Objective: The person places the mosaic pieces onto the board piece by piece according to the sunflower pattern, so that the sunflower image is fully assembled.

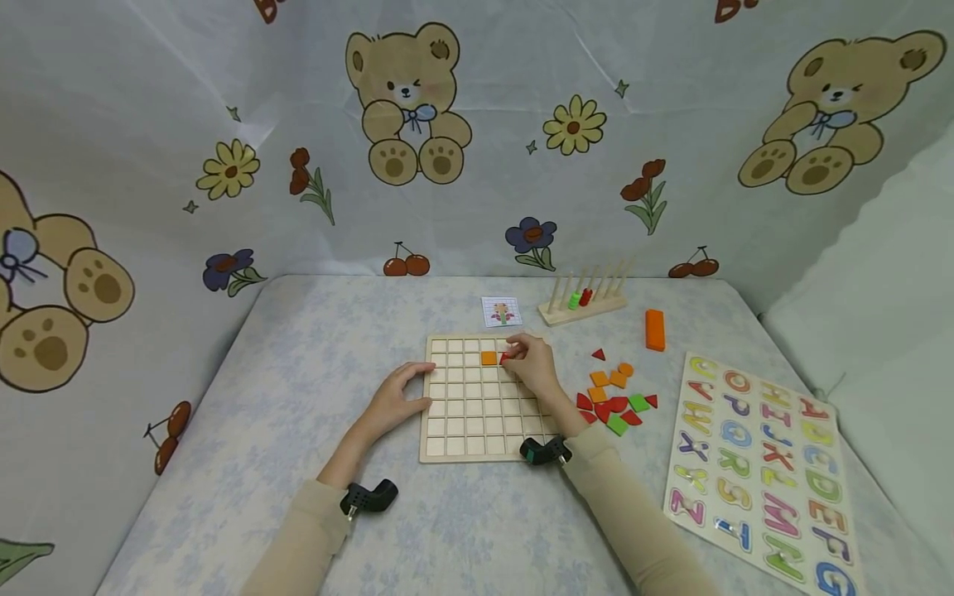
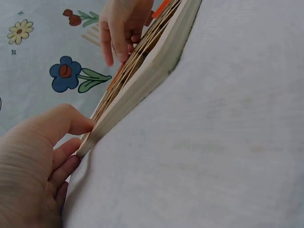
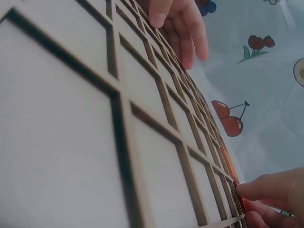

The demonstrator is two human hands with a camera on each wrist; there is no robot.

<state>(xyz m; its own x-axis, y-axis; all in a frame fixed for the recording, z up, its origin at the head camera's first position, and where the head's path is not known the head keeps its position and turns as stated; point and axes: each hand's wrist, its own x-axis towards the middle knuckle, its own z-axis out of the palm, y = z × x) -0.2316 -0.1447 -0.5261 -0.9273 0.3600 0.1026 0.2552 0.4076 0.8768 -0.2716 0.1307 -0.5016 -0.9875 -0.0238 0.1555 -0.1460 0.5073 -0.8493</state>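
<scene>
Head view: you have the board at the centre of the frame, its grid lying flat on the table. Your left hand is at its left edge, thumb and fingers apart, the tips touching the rim. Your right hand reaches over the upper right of the board, its fingertips together, pinching the red piece. Just left of that, an orange square sits in a cell near the top. Above the board you have the card, with the peg rack to its right, bearing green rings and red rings. Right of centre lie loose pieces in red, orange and green; an orange block is above them, and the letter board fills the lower right. Left wrist view: at lower left your left hand touches the corner of the board, which runs up toward the top of the frame; your right hand comes down on it at top centre. Right wrist view: the grid fills the left and middle, your right hand is at lower right with its thumb at the red piece, and your left hand shows at top centre, fingers loose beside the far edge.
</scene>
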